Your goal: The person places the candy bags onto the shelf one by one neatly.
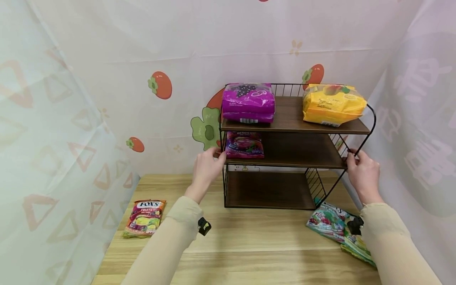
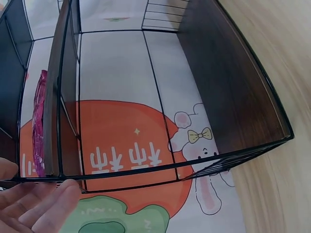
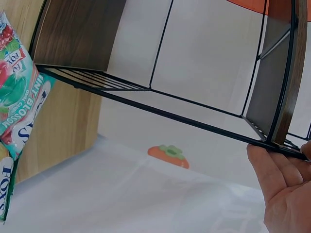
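Observation:
A three-tier shelf rack with dark wooden boards and a black wire frame stands on the table. At its left side my left hand grips the frame at the middle board. My right hand holds the right side at about the same height; its fingers lie against the wire. On the top board are a purple grape-pictured bag at the left and a yellow mango-pictured bag at the right. A dark pink berries candy bag leans at the middle board's left end, beside my left hand.
A Fox's fruits candy bag lies at the table's left. Teal mint candy bag and a green-yellow Fox's bag lie at the right, partly under my right forearm. Printed cloth walls close in the back and sides of the table.

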Available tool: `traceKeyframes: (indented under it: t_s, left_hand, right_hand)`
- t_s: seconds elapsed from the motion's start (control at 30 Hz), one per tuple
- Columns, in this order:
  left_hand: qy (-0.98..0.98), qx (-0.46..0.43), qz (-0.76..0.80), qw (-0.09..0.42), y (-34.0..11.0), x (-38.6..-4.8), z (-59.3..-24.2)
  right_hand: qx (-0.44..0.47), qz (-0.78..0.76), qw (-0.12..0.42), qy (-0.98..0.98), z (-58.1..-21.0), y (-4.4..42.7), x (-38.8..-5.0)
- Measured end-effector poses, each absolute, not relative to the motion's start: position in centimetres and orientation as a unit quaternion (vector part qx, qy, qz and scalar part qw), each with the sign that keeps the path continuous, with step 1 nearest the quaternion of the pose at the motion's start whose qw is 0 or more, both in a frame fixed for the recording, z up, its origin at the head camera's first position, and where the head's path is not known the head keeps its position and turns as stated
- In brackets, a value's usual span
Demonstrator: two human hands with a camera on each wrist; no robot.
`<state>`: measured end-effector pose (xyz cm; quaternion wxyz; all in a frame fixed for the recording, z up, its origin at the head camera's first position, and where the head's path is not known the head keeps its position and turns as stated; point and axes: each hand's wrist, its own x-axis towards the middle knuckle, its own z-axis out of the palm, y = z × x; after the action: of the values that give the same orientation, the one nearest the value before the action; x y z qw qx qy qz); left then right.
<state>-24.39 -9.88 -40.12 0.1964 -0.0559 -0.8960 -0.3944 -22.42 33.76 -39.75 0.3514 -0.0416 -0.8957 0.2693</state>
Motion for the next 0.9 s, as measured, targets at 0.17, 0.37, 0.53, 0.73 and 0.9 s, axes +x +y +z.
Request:
traceKeyframes:
  t_s: [0.17, 0.37, 0.53, 0.73, 0.9]
  left_hand:
    - [-0.904, -0.051, -0.390, 0.169, -10.0, -25.0, -39.2]
    - [-0.920, -0.062, -0.364, 0.129, -10.1, -25.4, -38.6]
    - [-0.927, -0.084, -0.347, 0.119, -10.0, -25.9, -38.2]
    - [-0.927, -0.093, -0.341, 0.122, -10.1, -26.3, -38.0]
    - [-0.933, -0.087, -0.334, 0.104, -10.1, -26.3, -37.7]
  right_hand:
    - [-0.039, 0.266, 0.350, -0.897, -39.5, 33.7, -22.4]
    - [-0.044, 0.283, 0.306, -0.908, -39.2, 34.1, -22.0]
    - [-0.039, 0.386, 0.192, -0.902, -39.0, 34.9, -21.4]
    - [-0.021, 0.443, 0.085, -0.892, -39.3, 36.1, -20.8]
    - [-0.001, 0.444, -0.001, -0.896, -40.5, 37.4, -20.2]
